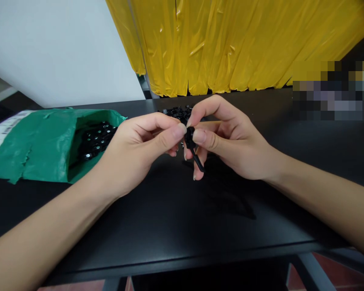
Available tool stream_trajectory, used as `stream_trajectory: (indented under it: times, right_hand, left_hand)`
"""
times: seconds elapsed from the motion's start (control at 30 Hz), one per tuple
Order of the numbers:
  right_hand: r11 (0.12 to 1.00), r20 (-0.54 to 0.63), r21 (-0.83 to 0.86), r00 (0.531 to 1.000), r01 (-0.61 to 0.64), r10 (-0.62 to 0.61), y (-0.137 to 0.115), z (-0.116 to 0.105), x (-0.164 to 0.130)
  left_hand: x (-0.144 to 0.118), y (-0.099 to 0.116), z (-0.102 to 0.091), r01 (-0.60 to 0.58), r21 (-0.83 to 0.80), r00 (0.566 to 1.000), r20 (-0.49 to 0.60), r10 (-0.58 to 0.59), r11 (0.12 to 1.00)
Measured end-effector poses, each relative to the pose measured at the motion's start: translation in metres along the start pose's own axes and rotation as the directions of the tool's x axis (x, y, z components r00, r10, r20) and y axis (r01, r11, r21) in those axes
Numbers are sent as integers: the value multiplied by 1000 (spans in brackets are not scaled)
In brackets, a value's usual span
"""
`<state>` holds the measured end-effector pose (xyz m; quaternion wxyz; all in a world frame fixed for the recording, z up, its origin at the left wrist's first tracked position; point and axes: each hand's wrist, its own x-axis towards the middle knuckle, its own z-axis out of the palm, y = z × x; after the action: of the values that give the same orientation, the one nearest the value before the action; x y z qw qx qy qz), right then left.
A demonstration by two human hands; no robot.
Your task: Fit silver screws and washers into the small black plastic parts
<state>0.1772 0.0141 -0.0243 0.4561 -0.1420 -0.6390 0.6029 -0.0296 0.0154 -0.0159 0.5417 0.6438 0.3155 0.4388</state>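
Assembly step: left hand (139, 149) and right hand (227, 141) both have fingers clamped on one small black part (190, 139) with a dangling stem, held above the worktop (170, 218) (part type unclear). The next move likely needs steady opposing pressure.

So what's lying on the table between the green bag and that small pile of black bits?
Head view: only bare black table between green bag and pile; left hand overlaps nearer.
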Motion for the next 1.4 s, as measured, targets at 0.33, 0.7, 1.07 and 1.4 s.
stream_trajectory:
  times: [0.33,0.7,1.07,1.4]
  right_hand:
    - [1000,28,26,1000,9,-9,4,-1,0]
    - [1000,-30,25,999,16,-16,2,-2,1]
    - [996,2,90,1000,-15,15,3,-4,3]
    - [998,1,70,1000,2,-2,2,-5,3]
  left_hand:
    - [1,7,6,67,-103,996,62,-61,992]
    - [1,4,4,41,-68,998,-38,-43,997]
    - [0,5,2,42,-34,999,27,-41,999]
    - [3,12,2,285,-272,959,79,-273,919]
